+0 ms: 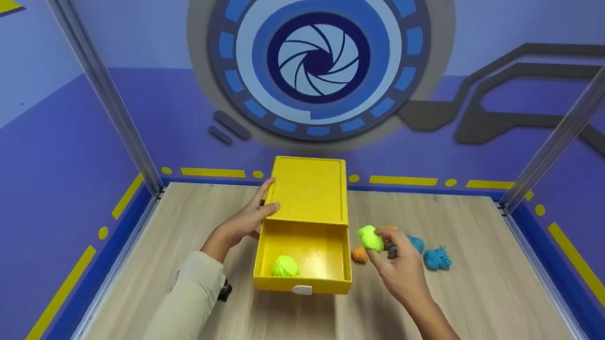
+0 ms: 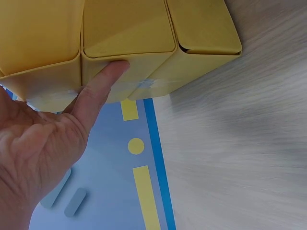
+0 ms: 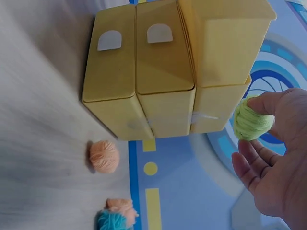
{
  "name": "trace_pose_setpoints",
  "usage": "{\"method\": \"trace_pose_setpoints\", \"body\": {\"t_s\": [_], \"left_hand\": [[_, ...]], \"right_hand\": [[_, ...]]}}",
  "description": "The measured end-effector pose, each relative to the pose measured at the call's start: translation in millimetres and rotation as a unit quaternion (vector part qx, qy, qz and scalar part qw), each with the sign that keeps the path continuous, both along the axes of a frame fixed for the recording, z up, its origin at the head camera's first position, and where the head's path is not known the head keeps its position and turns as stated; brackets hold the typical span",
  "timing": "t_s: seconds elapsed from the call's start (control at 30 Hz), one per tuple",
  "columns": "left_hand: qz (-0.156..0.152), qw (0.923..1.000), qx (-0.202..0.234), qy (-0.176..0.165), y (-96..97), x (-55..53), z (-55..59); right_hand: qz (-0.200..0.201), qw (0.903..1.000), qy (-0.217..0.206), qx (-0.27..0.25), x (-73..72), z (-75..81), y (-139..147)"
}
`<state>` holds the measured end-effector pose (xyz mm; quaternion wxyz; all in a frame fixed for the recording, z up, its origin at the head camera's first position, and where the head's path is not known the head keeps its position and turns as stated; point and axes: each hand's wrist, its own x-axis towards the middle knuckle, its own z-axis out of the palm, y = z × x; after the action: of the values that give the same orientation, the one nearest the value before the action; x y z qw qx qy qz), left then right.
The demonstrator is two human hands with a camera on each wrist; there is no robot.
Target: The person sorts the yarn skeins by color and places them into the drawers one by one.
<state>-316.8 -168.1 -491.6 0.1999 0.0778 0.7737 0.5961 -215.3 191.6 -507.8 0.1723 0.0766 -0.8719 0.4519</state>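
Observation:
A yellow drawer unit [image 1: 309, 191] has several stacked drawers, with the top drawer [image 1: 301, 285] pulled out. Against the unit's left side rests my left hand [image 1: 245, 221], its thumb straight along the side in the left wrist view; its other fingers are partly hidden. One yellow-green yarn ball [image 1: 285, 266] lies in the front left of the top drawer. Just right of that drawer, my right hand [image 1: 401, 268] pinches a second yellow-green yarn ball [image 1: 370, 238] between thumb and fingers, raised above the table in the right wrist view.
Orange yarn balls [image 3: 104, 156] and blue yarn balls [image 1: 437, 258] lie on the wooden table [image 1: 487, 309] right of the unit, some partly behind my right hand. Purple-blue panels [image 1: 145, 105] stand at the back and sides. White tabs [image 3: 159, 33] mark the lower drawers.

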Motion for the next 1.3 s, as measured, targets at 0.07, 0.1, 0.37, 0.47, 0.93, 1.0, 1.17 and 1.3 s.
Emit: {"method": "trace_pose_setpoints", "body": {"t_s": [0.07, 0.1, 0.37, 0.47, 0.93, 1.0, 1.17, 1.3], "left_hand": [[0.0, 1.0, 0.0, 0.001, -0.1, -0.2, -0.1], [0.0, 1.0, 0.0, 0.002, -0.2, -0.4, -0.3], [0.003, 1.0, -0.003, 0.003, 0.6, -0.4, -0.4], [0.003, 1.0, -0.006, 0.007, 0.6, 0.4, 0.0], [0.001, 1.0, -0.001, 0.005, 0.6, 0.7, 0.5], [0.001, 1.0, -0.002, 0.007, 1.0, 0.6, 1.1], [0.002, 0.9999, -0.009, 0.009, 0.5, 1.7, 1.8], [0.002, 0.9999, -0.01, 0.008, -0.3, 2.5, 1.6]], "right_hand": [[0.003, 0.9999, 0.009, 0.005, 0.4, 3.2, -3.3], [0.005, 0.9999, 0.013, 0.006, 0.6, 4.7, -5.0], [0.015, 0.9987, 0.047, 0.016, 3.0, 16.0, -18.1], [0.02, 0.9987, 0.045, 0.009, 2.7, 18.5, -23.0], [0.073, 0.997, 0.024, 0.01, 3.3, 27.1, -50.8], [0.082, 0.9961, 0.026, 0.017, 3.0, 27.4, -54.0], [0.1, 0.993, 0.048, 0.04, 1.8, 26.1, -60.7], [0.111, 0.9915, 0.049, 0.047, 1.3, 24.9, -64.9]]}}
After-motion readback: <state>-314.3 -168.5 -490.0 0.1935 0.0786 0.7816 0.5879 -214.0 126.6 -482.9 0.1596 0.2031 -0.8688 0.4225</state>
